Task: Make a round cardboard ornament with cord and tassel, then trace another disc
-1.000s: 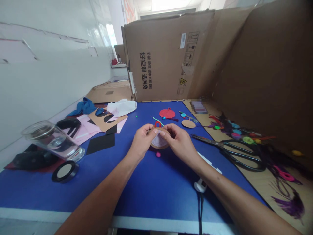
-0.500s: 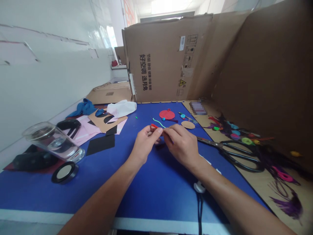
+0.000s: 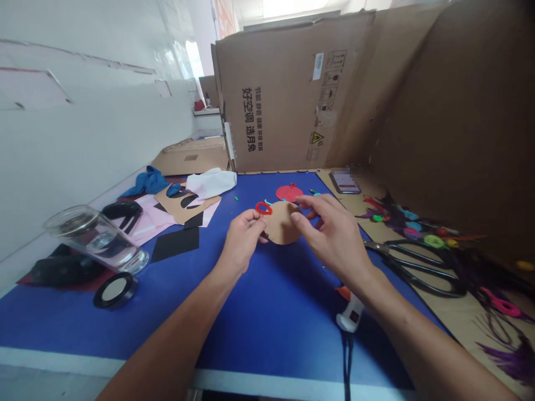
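Observation:
A round brown cardboard disc (image 3: 283, 225) is held upright between my two hands above the blue mat (image 3: 246, 334). My left hand (image 3: 246, 239) is closed, its thumb and fingers pinching a small red ring (image 3: 263, 208) and the disc's left edge. The ring stands at the disc's upper left. Around the disc's right edge curves my right hand (image 3: 334, 231), with thumb and forefinger touching it. Behind the disc lies a flat red disc (image 3: 289, 193) with a small loop on top. A glue gun (image 3: 350, 314), white with an orange part, lies below my right forearm, partly covered.
Large black-handled scissors (image 3: 426, 267) lie to the right among purple tassels and coloured buttons. A glass of water (image 3: 98, 239) stands at left beside a roll of tape (image 3: 115, 291). Paper and card scraps (image 3: 175, 245) lie behind. A cardboard box (image 3: 288, 100) walls the back.
The cardboard disc, lying on the mat before, is now up between my hands. My right hand has left the red piece and opened out to the disc. The view has shifted slightly.

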